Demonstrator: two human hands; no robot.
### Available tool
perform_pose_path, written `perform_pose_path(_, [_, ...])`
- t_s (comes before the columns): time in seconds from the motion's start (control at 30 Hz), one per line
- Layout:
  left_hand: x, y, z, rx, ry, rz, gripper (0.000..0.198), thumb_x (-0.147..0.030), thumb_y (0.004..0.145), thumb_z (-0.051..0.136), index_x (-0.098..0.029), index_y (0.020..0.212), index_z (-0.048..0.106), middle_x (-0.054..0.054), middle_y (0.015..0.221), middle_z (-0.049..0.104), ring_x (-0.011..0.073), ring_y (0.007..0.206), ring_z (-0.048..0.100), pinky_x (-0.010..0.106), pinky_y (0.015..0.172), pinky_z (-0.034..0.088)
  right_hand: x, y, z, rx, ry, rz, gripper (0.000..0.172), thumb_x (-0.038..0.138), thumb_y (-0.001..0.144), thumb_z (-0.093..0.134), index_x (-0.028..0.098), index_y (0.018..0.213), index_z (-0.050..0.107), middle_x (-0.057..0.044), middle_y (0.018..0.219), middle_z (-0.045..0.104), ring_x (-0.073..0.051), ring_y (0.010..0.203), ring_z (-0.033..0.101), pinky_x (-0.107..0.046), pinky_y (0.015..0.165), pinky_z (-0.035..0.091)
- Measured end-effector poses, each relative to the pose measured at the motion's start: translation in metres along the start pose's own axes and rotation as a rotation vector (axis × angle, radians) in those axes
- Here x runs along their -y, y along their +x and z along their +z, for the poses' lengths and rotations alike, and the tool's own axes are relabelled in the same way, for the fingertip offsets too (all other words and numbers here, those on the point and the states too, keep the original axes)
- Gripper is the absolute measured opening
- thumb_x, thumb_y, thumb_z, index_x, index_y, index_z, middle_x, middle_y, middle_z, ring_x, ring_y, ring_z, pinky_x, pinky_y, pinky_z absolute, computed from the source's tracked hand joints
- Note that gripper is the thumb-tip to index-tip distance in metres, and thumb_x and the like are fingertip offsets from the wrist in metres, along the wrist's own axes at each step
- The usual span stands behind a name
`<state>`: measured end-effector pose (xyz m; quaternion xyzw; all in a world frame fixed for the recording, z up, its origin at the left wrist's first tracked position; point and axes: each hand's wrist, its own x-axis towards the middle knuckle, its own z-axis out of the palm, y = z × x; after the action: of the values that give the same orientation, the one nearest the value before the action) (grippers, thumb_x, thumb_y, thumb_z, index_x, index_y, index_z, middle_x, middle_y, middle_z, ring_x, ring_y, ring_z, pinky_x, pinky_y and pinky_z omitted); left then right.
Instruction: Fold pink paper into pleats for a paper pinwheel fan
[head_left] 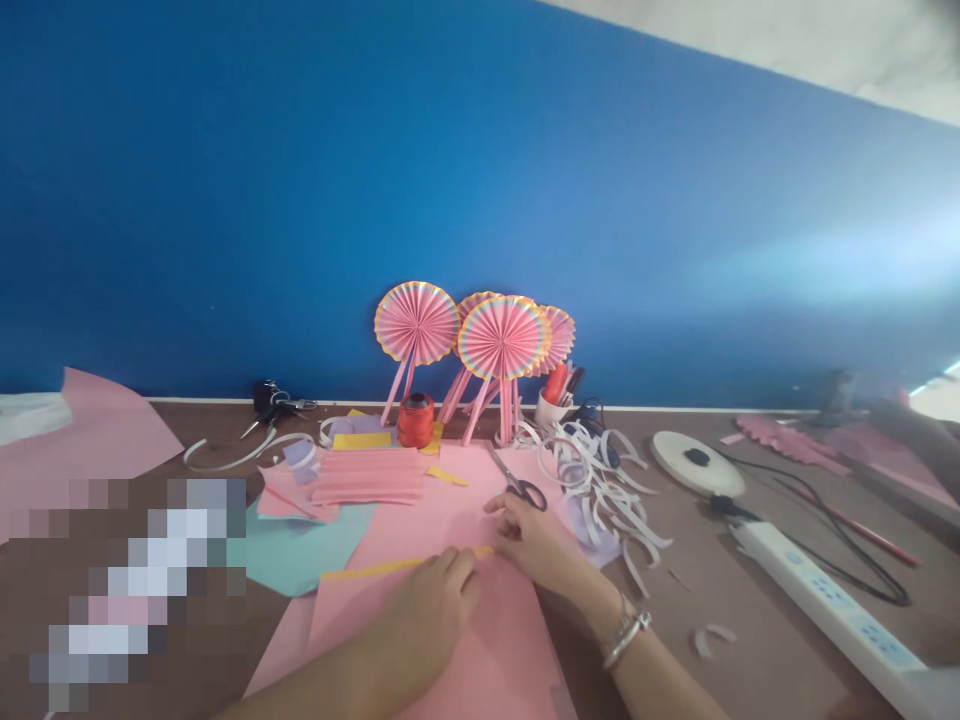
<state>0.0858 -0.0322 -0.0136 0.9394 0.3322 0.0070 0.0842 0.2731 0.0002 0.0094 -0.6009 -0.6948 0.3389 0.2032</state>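
A pink paper sheet (499,640) with a yellow strip along its far edge lies in front of me, over other pink paper. My left hand (442,605) rests on the sheet, its bent fingers closed together at the yellow edge; the fingertips are partly hidden. At the strip's right end, my right hand (525,535) has its fingers curled in at the paper, and its wrist wears a silver bracelet (627,640). Just beyond the right hand lie scissors (517,480) with dark handles. Pleated pink paper (367,476) lies farther left.
Several round pink paper fans (504,338) stand against the blue wall behind a red thread spool (415,420). Curled white strips (622,500) heap at right, near a pen cup (553,408), a white disc-shaped device (694,462) and a power strip (832,600). Teal paper (300,545) lies left.
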Motion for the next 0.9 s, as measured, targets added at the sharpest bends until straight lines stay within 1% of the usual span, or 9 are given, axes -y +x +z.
perform_pose_path(0.1, [0.000,0.000,-0.005,0.022,-0.076,-0.047,0.034,0.001,0.075,0.040,-0.015,0.101,0.056,0.009,0.108,0.054,0.0227,0.092,0.050,0.034,0.081,0.043,0.000,0.000,0.001,0.005,0.013,0.002,0.041,-0.001,0.066,0.047,0.016,0.103,0.051,0.008,0.060,0.044,-0.011,0.058,0.048,-0.021,0.053,0.032])
perform_pose_path(0.2, [0.000,0.001,-0.004,0.030,-0.098,-0.069,0.033,-0.001,0.077,0.040,-0.016,0.101,0.055,0.009,0.111,0.053,0.0224,0.093,0.050,0.035,0.082,0.043,-0.004,0.002,0.002,0.012,0.052,-0.006,0.040,0.000,0.067,0.046,0.016,0.104,0.050,0.008,0.060,0.044,-0.010,0.057,0.047,-0.021,0.052,0.032])
perform_pose_path(0.33, [0.000,0.000,0.000,0.021,-0.100,-0.076,0.032,-0.002,0.078,0.039,-0.017,0.103,0.055,0.008,0.113,0.052,0.0215,0.093,0.050,0.034,0.083,0.043,-0.007,0.003,0.002,0.030,0.072,-0.001,0.038,0.000,0.068,0.046,0.016,0.103,0.050,0.009,0.059,0.045,-0.010,0.056,0.047,-0.020,0.052,0.033])
perform_pose_path(0.4, [0.000,0.000,0.000,0.010,-0.104,-0.076,0.031,-0.002,0.079,0.038,-0.016,0.101,0.055,0.007,0.111,0.053,0.0210,0.093,0.050,0.033,0.082,0.043,-0.007,0.003,0.002,0.025,0.065,-0.001,0.039,-0.001,0.067,0.046,0.016,0.102,0.050,0.009,0.059,0.045,-0.010,0.056,0.048,-0.021,0.053,0.033])
perform_pose_path(0.47, [0.001,0.000,0.000,-0.016,-0.096,-0.079,0.031,-0.002,0.077,0.038,-0.016,0.098,0.056,0.008,0.113,0.053,0.0211,0.092,0.051,0.033,0.081,0.044,-0.007,0.002,0.002,0.017,0.053,-0.009,0.040,0.000,0.067,0.047,0.017,0.103,0.051,0.008,0.059,0.046,-0.011,0.057,0.050,-0.021,0.053,0.034])
perform_pose_path(0.6, [0.003,0.002,0.001,-0.056,-0.068,-0.027,0.032,-0.003,0.075,0.041,-0.015,0.101,0.056,0.011,0.127,0.047,0.0225,0.093,0.052,0.035,0.081,0.044,-0.009,0.002,0.004,0.016,0.029,-0.020,0.039,0.002,0.068,0.048,0.018,0.104,0.052,0.007,0.061,0.051,-0.011,0.057,0.052,-0.021,0.052,0.035])
perform_pose_path(0.67, [0.003,0.003,0.000,-0.041,-0.060,-0.004,0.033,-0.004,0.075,0.043,-0.014,0.104,0.056,0.011,0.126,0.048,0.0231,0.093,0.052,0.035,0.081,0.044,-0.009,0.002,0.004,0.014,0.020,-0.027,0.039,0.002,0.068,0.049,0.018,0.104,0.052,0.006,0.063,0.053,-0.011,0.058,0.052,-0.021,0.053,0.035])
perform_pose_path(0.77, [0.003,0.003,-0.004,-0.010,-0.059,-0.023,0.034,-0.003,0.074,0.044,-0.014,0.104,0.056,0.011,0.121,0.052,0.0239,0.094,0.052,0.035,0.081,0.044,-0.005,0.002,0.003,-0.022,-0.028,-0.031,0.037,0.003,0.068,0.050,0.017,0.102,0.055,0.003,0.070,0.057,-0.012,0.063,0.054,-0.022,0.057,0.038])
perform_pose_path(0.9, [0.002,0.000,-0.005,0.005,-0.082,-0.042,0.033,-0.002,0.074,0.043,-0.015,0.101,0.056,0.010,0.119,0.051,0.0232,0.096,0.051,0.035,0.084,0.043,-0.002,-0.001,0.005,-0.107,-0.159,-0.035,0.026,0.013,0.070,0.057,0.016,0.096,0.058,-0.004,0.085,0.060,-0.018,0.078,0.057,-0.028,0.069,0.043])
